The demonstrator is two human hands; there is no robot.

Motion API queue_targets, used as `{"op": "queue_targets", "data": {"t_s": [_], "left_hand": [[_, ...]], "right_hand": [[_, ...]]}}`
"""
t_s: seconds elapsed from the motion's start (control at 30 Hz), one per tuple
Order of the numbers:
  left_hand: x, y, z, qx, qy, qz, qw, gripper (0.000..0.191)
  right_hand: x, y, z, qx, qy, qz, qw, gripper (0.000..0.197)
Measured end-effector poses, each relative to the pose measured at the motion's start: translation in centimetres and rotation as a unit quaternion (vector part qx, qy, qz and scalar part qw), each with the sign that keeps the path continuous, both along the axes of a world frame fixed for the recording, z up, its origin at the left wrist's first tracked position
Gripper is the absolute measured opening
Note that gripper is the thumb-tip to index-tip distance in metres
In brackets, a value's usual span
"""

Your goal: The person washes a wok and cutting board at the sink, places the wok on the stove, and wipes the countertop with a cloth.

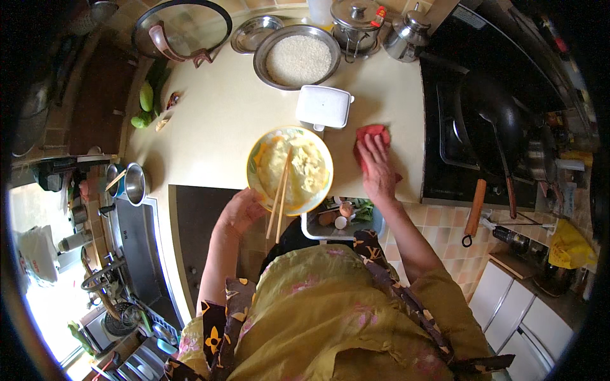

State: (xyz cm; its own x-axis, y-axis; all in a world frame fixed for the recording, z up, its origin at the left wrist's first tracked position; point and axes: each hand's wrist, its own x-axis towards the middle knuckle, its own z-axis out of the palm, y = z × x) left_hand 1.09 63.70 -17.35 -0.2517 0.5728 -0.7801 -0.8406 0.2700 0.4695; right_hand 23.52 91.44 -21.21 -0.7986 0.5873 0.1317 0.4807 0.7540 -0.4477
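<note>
My left hand (244,209) grips the lower left rim of a patterned bowl (252,174), holding it at the front of the counter. Inside is a pale yellow, lumpy food, perhaps cooked egg (307,164), in liquid. A pair of wooden chopsticks (281,197) rests in the bowl, their ends jutting over the near rim. To the right, my right hand (378,166) presses a red cloth (373,132) flat on the countertop, fingers spread over it. A white lidded box (324,106) stands just beyond the bowl.
A steel basin of rice (299,59) stands farther back, near a steel pot (358,26). At right is the stove with a black wok (491,124). Below the counter edge, a bin (312,232) holds eggshells and greens. Cucumbers (147,96) lie at left; the sink (143,252) is lower left.
</note>
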Motion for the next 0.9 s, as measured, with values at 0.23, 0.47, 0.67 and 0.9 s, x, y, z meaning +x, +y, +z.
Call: {"op": "queue_targets", "data": {"t_s": [0.23,0.47,0.67,0.9], "left_hand": [[-1.0,0.3,-0.1,0.003,-0.088,0.089,0.992,0.038],[-0.7,0.9,1.3,-0.042,-0.127,0.262,0.956,0.049],[-2.5,1.8,2.2,-0.066,-0.105,0.371,0.920,0.086],[-3.3,0.8,2.7,-0.033,-0.195,0.398,0.896,0.072]], "right_hand": [[0.1,-5.5,1.2,-0.033,-0.031,0.134,0.990,0.057],[3.3,-4.0,2.4,-0.054,-0.007,0.098,0.994,0.054],[-1.1,-8.0,0.4,-0.044,0.003,0.119,0.992,0.054],[-5.3,-12.5,-0.2,-0.026,0.021,0.295,0.955,0.051]]}}
